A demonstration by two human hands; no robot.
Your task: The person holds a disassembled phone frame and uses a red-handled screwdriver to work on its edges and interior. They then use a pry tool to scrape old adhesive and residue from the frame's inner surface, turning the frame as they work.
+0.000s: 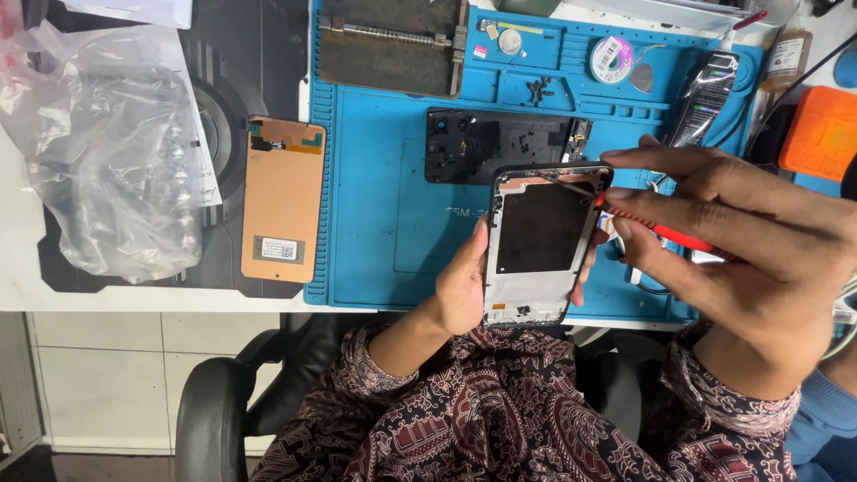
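A person seated at a repair table holds a phone frame (543, 245) upright above the edge of a blue work mat (375, 223). The left hand (464, 290) grips the frame from its left side and bottom, thumb along the edge and fingertips wrapped round the far side. The right hand (759, 259) closes around a red-handled tool (665, 234), its metal tip touching the frame's upper right corner, just beside the top edge.

On the mat behind the frame lies a dark phone back shell (500, 145). To the left of the mat, a copper-coloured display panel (284, 201) lies face down, with a small white rectangular label (278, 249) near its lower end. A crumpled clear plastic bag (107, 152) rests at the far left of the table, partly over a white sheet.

In the mat's upper trays sit a round spool with a white barcode sticker (611, 59), a small pink tag (480, 52) and a grey metal clamp fixture (393, 45). A dark tube with coloured print (705, 98) lies at the right, and an orange pad (821, 134) sits at the far right edge.
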